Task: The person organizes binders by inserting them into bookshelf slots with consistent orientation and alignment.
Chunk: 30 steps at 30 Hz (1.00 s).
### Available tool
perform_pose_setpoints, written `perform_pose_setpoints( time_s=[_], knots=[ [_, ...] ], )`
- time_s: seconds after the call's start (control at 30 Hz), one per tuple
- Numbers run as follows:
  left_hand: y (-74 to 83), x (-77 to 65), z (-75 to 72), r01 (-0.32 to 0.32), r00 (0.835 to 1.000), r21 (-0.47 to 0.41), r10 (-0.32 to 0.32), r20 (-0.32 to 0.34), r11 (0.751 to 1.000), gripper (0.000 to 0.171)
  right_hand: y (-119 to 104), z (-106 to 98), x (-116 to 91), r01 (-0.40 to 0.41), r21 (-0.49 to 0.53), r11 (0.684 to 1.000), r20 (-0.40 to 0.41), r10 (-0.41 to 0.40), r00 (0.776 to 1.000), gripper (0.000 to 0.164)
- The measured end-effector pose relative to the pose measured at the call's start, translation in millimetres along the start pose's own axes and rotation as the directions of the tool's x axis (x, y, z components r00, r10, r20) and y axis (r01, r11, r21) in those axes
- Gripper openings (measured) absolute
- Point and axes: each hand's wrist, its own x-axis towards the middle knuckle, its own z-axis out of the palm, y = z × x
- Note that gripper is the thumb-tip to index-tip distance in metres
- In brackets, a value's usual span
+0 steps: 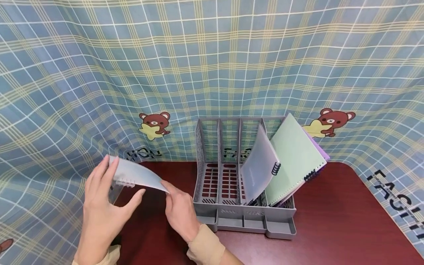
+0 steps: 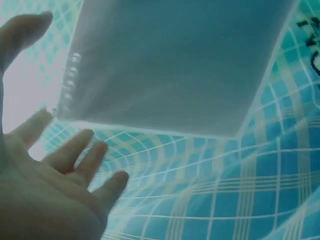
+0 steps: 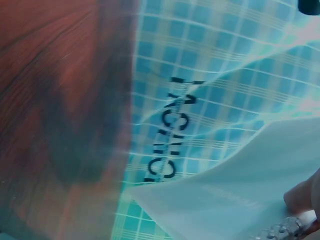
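Observation:
A thin notebook with a pale translucent cover point(image 1: 140, 173) and clear spiral rings is held up over the table's left side. My right hand point(image 1: 182, 211) pinches its right end between thumb and fingers. At its other end my left hand point(image 1: 101, 206) is spread, thumb well apart, with fingertips right at the edge. The left wrist view has the notebook point(image 2: 170, 70) above the left hand's loosely extended fingers point(image 2: 95, 160). In the right wrist view, the right thumb point(image 3: 300, 197) lies against the cover beside the clear rings point(image 3: 280, 231).
Right of my hands stands a grey file rack point(image 1: 245, 211) with upright slots and small front trays. Its right slots hold a translucent black-spiral notebook point(image 1: 260, 167), a green notebook point(image 1: 294, 158) and something purple point(image 1: 316, 145). Plaid cloth point(image 1: 212, 73) hangs behind the dark red table point(image 1: 331, 221).

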Motion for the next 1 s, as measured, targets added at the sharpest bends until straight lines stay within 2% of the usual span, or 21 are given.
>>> perform_pose_setpoints(
  time_s=[0.1,0.2,0.23,0.3,0.37,0.5,0.67,0.77,0.93,1.0],
  knots=[
    [12.4,-0.2,-5.5,0.110,0.994,-0.023,-0.110,0.010,0.994,0.115,-6.8,-14.0,2.7,-0.024,0.073,0.997,-0.028,0.026,0.999,0.045],
    [22.5,-1.1,-9.7,0.247,0.965,-0.044,-0.242,0.104,0.968,0.115,-12.8,-30.2,6.9,-0.033,0.127,0.991,-0.088,0.045,0.995,0.048],
    [25.3,-1.3,-9.7,0.277,0.954,-0.051,-0.268,0.135,0.960,0.113,-14.5,-36.7,8.6,-0.031,0.137,0.990,-0.109,0.046,0.993,0.048],
    [28.9,-1.3,-7.0,0.314,0.935,-0.070,-0.295,0.197,0.947,0.107,-16.8,-50.5,11.4,-0.028,0.164,0.986,-0.154,0.054,0.987,0.044],
    [29.3,-1.1,-0.2,0.316,0.925,-0.084,-0.287,0.250,0.945,0.101,-17.8,-65.5,13.8,-0.028,0.176,0.984,-0.211,0.066,0.975,0.035],
    [23.4,-0.9,22.3,0.318,0.903,-0.114,-0.264,0.339,0.941,0.091,-17.1,-94.2,16.5,-0.041,0.183,0.982,-0.308,0.097,0.946,0.025],
    [13.2,-3.2,62.8,0.330,0.873,-0.108,-0.260,0.413,0.938,0.086,-11.8,-127.4,13.6,-0.029,0.136,0.990,-0.409,0.083,0.909,0.024],
    [12.4,-4.6,84.5,0.355,0.841,-0.088,-0.277,0.465,0.931,0.088,-8.9,-143.7,10.5,-0.016,0.100,0.995,-0.475,0.062,0.878,0.021],
    [17.4,-1.8,121.7,0.420,0.778,-0.063,-0.324,0.538,0.905,0.088,-1.4,-167.2,7.2,-0.021,0.038,0.999,-0.590,0.040,0.807,0.014],
    [20.0,-1.1,137.8,0.436,0.763,-0.053,-0.338,0.551,0.898,0.087,1.9,-176.2,5.9,-0.030,0.024,0.999,-0.617,0.039,0.786,0.014]
  ],
)
